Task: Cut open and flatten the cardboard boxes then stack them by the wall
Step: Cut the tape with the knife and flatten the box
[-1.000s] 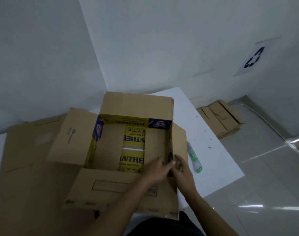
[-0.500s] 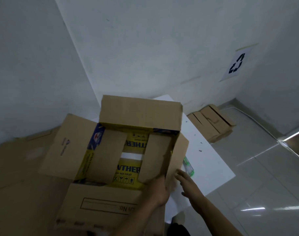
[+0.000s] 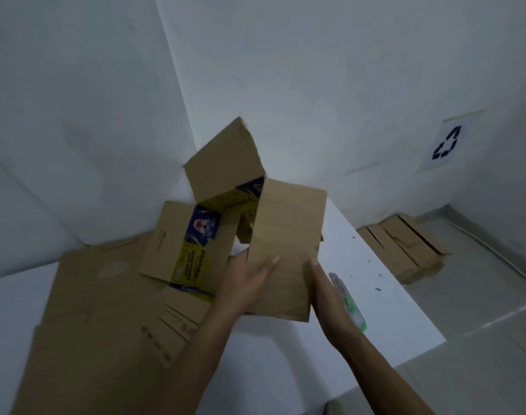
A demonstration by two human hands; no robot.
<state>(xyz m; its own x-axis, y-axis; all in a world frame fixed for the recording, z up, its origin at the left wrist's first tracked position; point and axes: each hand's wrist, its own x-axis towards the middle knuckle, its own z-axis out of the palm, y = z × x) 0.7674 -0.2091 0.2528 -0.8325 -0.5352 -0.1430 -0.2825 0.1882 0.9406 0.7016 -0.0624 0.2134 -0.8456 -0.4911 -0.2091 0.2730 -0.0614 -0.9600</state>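
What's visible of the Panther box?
The Panther box is brown corrugated cardboard, printed yellow and blue on the side facing up. It is opened out, half collapsed, one flap sticking up towards the wall corner. It sits on the white table, partly over flattened cardboard. The left hand lies flat on its big plain panel; the right hand touches that panel's right edge.

A white rectangular table point(image 3: 285, 354) stood in the corner against the white wall point(image 3: 345, 85). A large flattened sheet of brown cardboard point(image 3: 85, 310) covered its left part, and an opened brown cardboard box with yellow and blue print point(image 3: 196, 250) rested partly over that sheet. A green and clear utility knife point(image 3: 350, 304) lay near the right edge, with small dark scraps point(image 3: 377, 288) beyond it. On the pale tiled floor point(image 3: 480, 339), a stack of flattened brown boxes point(image 3: 405, 250) lay against the wall.
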